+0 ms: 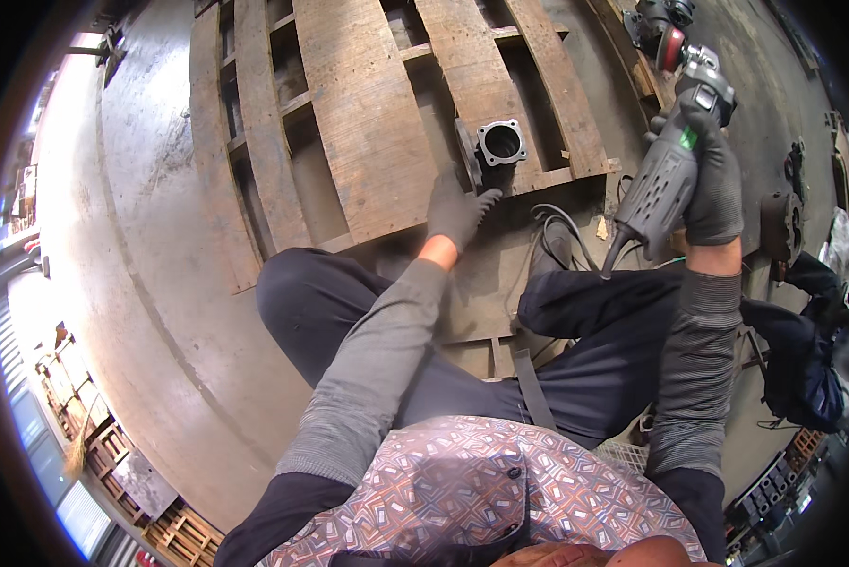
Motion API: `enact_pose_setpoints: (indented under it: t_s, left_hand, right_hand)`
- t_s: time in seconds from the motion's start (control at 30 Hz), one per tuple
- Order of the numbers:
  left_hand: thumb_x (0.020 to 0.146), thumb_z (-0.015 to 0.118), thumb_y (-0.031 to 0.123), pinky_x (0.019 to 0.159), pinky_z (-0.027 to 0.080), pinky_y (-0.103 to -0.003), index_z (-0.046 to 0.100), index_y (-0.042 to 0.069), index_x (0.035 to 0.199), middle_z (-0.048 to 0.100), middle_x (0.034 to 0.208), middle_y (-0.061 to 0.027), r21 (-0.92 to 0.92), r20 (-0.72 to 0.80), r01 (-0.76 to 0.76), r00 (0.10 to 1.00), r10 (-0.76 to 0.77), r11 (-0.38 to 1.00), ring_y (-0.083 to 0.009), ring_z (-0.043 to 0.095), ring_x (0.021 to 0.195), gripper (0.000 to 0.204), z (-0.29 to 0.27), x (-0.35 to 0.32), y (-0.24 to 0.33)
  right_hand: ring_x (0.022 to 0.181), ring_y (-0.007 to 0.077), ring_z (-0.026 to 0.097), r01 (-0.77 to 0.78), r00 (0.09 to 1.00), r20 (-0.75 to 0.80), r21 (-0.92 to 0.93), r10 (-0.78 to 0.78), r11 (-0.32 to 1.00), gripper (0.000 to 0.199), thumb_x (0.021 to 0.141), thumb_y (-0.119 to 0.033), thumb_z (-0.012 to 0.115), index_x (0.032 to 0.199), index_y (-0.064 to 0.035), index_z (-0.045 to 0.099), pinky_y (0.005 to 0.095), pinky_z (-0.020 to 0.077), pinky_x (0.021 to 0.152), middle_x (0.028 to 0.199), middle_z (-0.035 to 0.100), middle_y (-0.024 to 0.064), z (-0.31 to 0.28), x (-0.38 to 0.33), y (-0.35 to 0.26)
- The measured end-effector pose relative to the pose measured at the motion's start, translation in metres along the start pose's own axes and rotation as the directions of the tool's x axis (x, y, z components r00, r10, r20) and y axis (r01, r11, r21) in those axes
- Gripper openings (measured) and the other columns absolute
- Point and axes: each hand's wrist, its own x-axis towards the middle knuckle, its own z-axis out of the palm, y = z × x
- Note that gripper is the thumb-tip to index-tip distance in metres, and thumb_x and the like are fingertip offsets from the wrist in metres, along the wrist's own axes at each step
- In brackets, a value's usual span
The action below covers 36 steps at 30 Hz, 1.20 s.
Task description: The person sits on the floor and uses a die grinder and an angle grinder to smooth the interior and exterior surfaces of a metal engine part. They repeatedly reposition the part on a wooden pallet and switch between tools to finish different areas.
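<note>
A grey metal casting (496,151) with a square flange and a round bore stands on the near edge of a wooden pallet (368,113). My left hand (456,210), in a dark glove, reaches to the casting's base and touches it from below. My right hand (713,180), also gloved, grips a grey angle grinder (668,168) held up to the right of the pallet, its head pointing away. The grinder's black cable (564,238) loops down to the floor between my knees.
I crouch on a concrete floor (141,283) with both knees forward. Another grinder with a red disc (668,38) lies beyond the pallet's right side. Dark metal parts (779,225) sit at the right. Another person in dark clothes (807,359) is at the far right. Stacked pallets (183,534) stand lower left.
</note>
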Motion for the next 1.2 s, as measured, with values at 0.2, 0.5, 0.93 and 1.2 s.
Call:
enact_pose_setpoints:
  t_s: [0.2, 0.5, 0.93, 1.2]
  left_hand:
    - [0.076, 0.087, 0.024, 0.102, 0.051, -0.048, 0.053, 0.004, 0.138, 0.061, 0.134, -0.0229, -0.120, 0.128, -0.145, 0.979, 0.160, 0.982, -0.0423, 0.057, 0.126, 0.073, 0.063, 0.042, -0.056]
    - [0.091, 0.070, 0.043, 0.083, 0.055, -0.051, 0.070, 0.002, 0.116, 0.075, 0.095, -0.0220, -0.126, 0.053, -0.044, 0.997, 0.052, 0.991, -0.0419, 0.072, 0.090, 0.048, 0.045, 0.065, -0.031]
    - [0.102, 0.061, 0.048, 0.089, 0.058, -0.040, 0.065, 0.002, 0.117, 0.073, 0.101, -0.0114, -0.663, 0.712, 0.680, 0.702, -0.017, 0.313, -0.0248, 0.070, 0.096, 0.049, 0.029, 0.136, -0.040]
    - [0.107, 0.052, 0.049, 0.104, 0.045, -0.044, 0.054, 0.001, 0.134, 0.069, 0.130, -0.0207, -0.491, -0.104, -0.221, 0.975, 0.195, 0.843, -0.0364, 0.062, 0.126, 0.055, 0.050, 0.104, -0.016]
  right_hand:
    - [0.091, 0.0248, 0.075, -0.085, 0.996, 0.003, 0.017, 0.085, 0.996, 0.054, 0.093, -0.032, 0.076, 0.129, 0.0060, 0.059, 0.0329, 0.0637, 0.079, 0.106, 0.072, 0.0181, 0.001, -0.004, -0.003]
    - [0.087, 0.0260, 0.076, -0.104, 0.995, -0.002, 0.054, 0.104, 0.993, 0.043, 0.097, -0.028, 0.071, 0.123, 0.0052, 0.062, 0.0343, 0.0647, 0.075, 0.103, 0.074, 0.0203, -0.006, 0.002, 0.002]
    - [0.079, 0.0221, 0.074, -0.140, 0.988, -0.054, 0.049, 0.142, 0.989, 0.038, 0.098, -0.028, 0.069, 0.119, 0.0035, 0.063, 0.0332, 0.0640, 0.071, 0.097, 0.073, 0.0169, -0.022, 0.002, 0.009]
    - [0.085, 0.0222, 0.075, -0.228, 0.974, -0.013, -0.107, 0.228, 0.968, 0.041, 0.095, -0.027, 0.072, 0.117, 0.0068, 0.063, 0.0316, 0.0627, 0.074, 0.102, 0.073, 0.0173, -0.014, 0.007, 0.022]
